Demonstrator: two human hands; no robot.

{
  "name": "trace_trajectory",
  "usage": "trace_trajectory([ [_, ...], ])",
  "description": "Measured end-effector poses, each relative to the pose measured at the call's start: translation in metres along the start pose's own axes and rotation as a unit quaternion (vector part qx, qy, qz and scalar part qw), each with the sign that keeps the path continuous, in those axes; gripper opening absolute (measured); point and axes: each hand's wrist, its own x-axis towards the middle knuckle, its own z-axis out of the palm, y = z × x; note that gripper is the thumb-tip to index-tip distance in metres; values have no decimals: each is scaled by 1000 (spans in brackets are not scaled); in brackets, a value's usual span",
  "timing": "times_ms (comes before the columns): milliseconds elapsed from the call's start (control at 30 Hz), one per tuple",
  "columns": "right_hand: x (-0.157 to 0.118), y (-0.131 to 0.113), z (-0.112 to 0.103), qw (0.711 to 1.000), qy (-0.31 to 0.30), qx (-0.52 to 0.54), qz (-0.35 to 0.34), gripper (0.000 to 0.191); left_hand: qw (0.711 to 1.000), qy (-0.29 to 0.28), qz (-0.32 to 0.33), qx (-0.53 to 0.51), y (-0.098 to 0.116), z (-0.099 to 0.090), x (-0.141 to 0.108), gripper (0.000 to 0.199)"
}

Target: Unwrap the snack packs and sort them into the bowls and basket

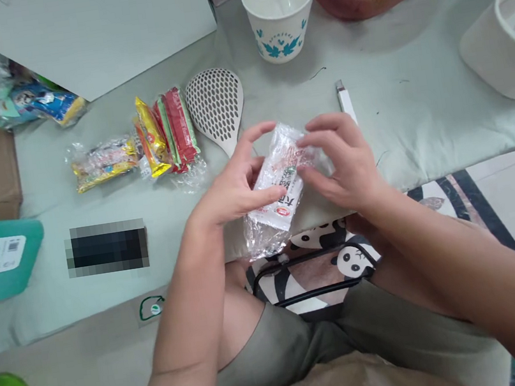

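Though pkt (284, 175) glints, it's prob. wht/clr.

Single head-worn view, facing forward and down, close above table (392, 57)

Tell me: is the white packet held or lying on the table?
Held: the left hand grips the white packet, thumb across its front; the right hand is at its opposite edge.

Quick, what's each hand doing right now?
Left hand: holding the white packet, thumb across its front.
Right hand: fingers bent at the packet's edge; whether they grip cannot be told.
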Motion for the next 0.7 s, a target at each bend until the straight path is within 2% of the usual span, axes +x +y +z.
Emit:
trace_trajectory([
  [67,0,4,5,1000,13,6,-12,4,999,-20,-30,-18,5,2,0,93],
  [100,0,4,6,1000,15,14,0,3,999,-25,-40,-25,7,2,-1,94],
  [167,2,4,6,997,21,46,59,9,997,-37,-53,-35,8,0,-1,96],
  [233,5,3,4,982,35,98,159,12,995,-57,-68,-37,8,-4,-3,98],
  [300,8,5,4,945,63,174,268,17,993,-78,-85,-37,9,-6,-5,97],
  [367,10,9,6,891,98,260,359,23,991,-87,-94,-34,12,-8,-6,93],
  [433,12,15,9,834,121,336,420,27,992,-83,-91,-29,15,-9,-7,88],
  [500,13,18,12,794,127,387,452,31,994,-76,-80,-28,19,-9,-7,84],
  [567,16,17,12,772,133,411,467,29,995,-69,-69,-28,20,-10,-7,82],
  [633,19,11,8,754,158,422,478,19,997,-53,-58,-22,18,-10,-6,81],
  [700,20,4,4,759,185,405,475,10,999,-15,-40,-14,14,-11,-4,81],
])
